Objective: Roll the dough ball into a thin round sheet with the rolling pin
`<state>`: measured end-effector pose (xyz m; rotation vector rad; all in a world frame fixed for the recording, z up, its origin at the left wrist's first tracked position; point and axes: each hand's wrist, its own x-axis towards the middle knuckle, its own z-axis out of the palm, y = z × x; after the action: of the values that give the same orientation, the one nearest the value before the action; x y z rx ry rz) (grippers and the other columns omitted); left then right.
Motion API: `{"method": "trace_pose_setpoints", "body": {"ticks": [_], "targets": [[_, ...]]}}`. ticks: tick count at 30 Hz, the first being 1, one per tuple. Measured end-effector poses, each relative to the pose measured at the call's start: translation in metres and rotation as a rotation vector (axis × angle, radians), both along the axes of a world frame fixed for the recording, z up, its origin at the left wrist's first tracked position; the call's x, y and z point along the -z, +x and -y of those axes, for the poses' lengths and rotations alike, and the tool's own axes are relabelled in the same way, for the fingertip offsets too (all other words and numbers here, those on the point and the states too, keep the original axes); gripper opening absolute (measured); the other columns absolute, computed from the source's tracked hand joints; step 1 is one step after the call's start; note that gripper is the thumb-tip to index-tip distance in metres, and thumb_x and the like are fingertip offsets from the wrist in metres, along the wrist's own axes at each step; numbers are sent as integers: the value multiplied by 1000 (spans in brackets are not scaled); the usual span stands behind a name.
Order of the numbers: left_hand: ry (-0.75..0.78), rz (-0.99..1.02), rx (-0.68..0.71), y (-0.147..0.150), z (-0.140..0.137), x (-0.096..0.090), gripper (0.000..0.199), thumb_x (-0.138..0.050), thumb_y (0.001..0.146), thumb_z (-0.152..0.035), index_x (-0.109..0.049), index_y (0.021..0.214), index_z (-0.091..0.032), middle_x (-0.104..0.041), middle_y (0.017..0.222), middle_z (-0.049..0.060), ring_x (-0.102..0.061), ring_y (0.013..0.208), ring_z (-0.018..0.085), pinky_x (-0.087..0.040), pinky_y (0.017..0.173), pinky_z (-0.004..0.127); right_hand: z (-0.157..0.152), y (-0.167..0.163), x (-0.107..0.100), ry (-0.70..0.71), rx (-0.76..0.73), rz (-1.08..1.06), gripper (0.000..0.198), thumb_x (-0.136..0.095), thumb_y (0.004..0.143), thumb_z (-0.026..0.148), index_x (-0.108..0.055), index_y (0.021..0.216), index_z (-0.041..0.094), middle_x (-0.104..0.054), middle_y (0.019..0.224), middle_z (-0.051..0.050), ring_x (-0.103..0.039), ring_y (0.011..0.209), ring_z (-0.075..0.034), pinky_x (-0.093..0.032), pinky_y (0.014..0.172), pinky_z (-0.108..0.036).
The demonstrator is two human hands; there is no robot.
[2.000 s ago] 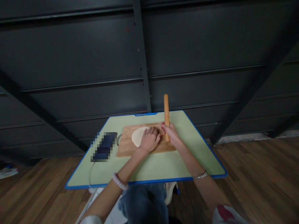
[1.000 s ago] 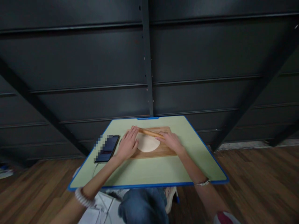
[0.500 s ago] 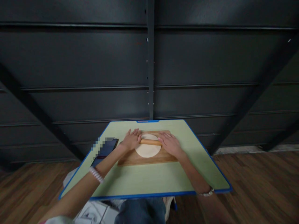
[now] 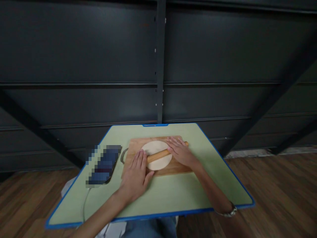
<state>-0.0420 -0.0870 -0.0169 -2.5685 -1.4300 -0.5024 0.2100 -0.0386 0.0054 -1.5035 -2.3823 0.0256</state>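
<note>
A thin round sheet of dough [image 4: 159, 164] lies on a wooden board [image 4: 138, 142]. Across it rests a wooden rolling pin [image 4: 158, 155], slanting with its right end farther away. My left hand [image 4: 135, 175] is laid flat over the pin's near left end, fingers stretched forward and thumb out to the right. Toward the pin's other end, my right hand [image 4: 180, 152] presses down with straight fingers, and the pin's tip shows just past it. Both palms hide parts of the pin, and neither hand is wrapped round it.
A phone [image 4: 104, 167], partly pixelated, lies left of the board with a cable [image 4: 85, 205] running to the near edge. The board has a metal handle [image 4: 123, 156] on its left. The green table [image 4: 173, 195] has a blue rim, and a dark panelled wall [image 4: 99, 105] stands behind it.
The rolling pin has turned from nearly level to slanted. My left hand has come nearer to me, while my right hand stays near its place. The view has tilted down slightly.
</note>
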Motion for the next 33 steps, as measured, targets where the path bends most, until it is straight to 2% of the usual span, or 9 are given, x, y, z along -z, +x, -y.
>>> {"method": "trace_pose_setpoints", "body": {"ticks": [5,8,11,16,22,25,29,31,33], "targets": [[-149,-60,-222,21,-35,-12,76,-13,90,-55,-41,132,2,-45,134,24,-36,130,32,-22,109,48,-13,-3,6,13,7,29,48,-18,97,39,-44,134,22,-41,142,-4,-28,134,-16,-16,111,-38],[-153,-53,-291,33,-67,-19,71,-14,92,-51,-41,133,1,-39,138,24,-29,134,32,-13,111,50,-28,-9,6,11,61,50,50,-18,97,40,-45,133,20,-41,142,-6,-30,133,-17,-18,111,-38],[-157,-9,-357,36,-99,-19,69,-13,92,-50,-40,135,-3,-34,142,20,-26,135,30,-18,110,49,-49,-17,3,-69,168,63,54,-14,97,42,-45,134,19,-41,142,-7,-32,133,-18,-19,110,-39],[-109,65,-272,30,-147,-19,65,-8,94,-46,-48,128,-7,-45,136,19,-37,130,26,-35,102,42,-93,-24,-1,-216,218,39,64,-10,95,51,-38,138,14,-34,145,-9,-26,136,-21,-20,110,-39],[-62,31,-234,35,-174,-34,59,-10,96,-36,-59,111,-5,-57,122,19,-49,120,23,-37,99,35,-134,-21,9,-287,266,51,62,-11,96,47,-40,136,9,-38,142,-13,-31,133,-20,-22,109,-34],[-97,34,-223,36,-178,-33,57,-11,96,-35,-58,114,-8,-57,124,17,-45,123,23,-34,103,39,-129,-21,10,-290,265,68,59,-14,96,47,-38,137,12,-36,144,-13,-28,135,-21,-21,109,-38],[-269,16,-241,32,-171,-21,64,-10,93,-48,-39,135,-9,-34,144,16,-27,135,26,-22,108,51,-95,-23,5,-188,305,51,63,-10,94,51,-30,141,15,-25,149,-9,-15,139,-21,-13,111,-46],[-352,-4,-258,29,-163,-16,71,-9,91,-55,-29,141,-9,-23,148,16,-19,138,27,-17,109,54,-73,-24,4,-154,300,52,62,-9,95,48,-30,142,13,-25,149,-8,-15,139,-19,-11,112,-43],[-356,-33,-233,27,-150,-14,71,-8,90,-56,-24,143,-11,-21,149,13,-16,139,26,-12,110,54,-52,-26,4,-116,322,56,61,-10,95,45,-32,140,10,-29,148,-10,-18,138,-20,-12,111,-43]]}}
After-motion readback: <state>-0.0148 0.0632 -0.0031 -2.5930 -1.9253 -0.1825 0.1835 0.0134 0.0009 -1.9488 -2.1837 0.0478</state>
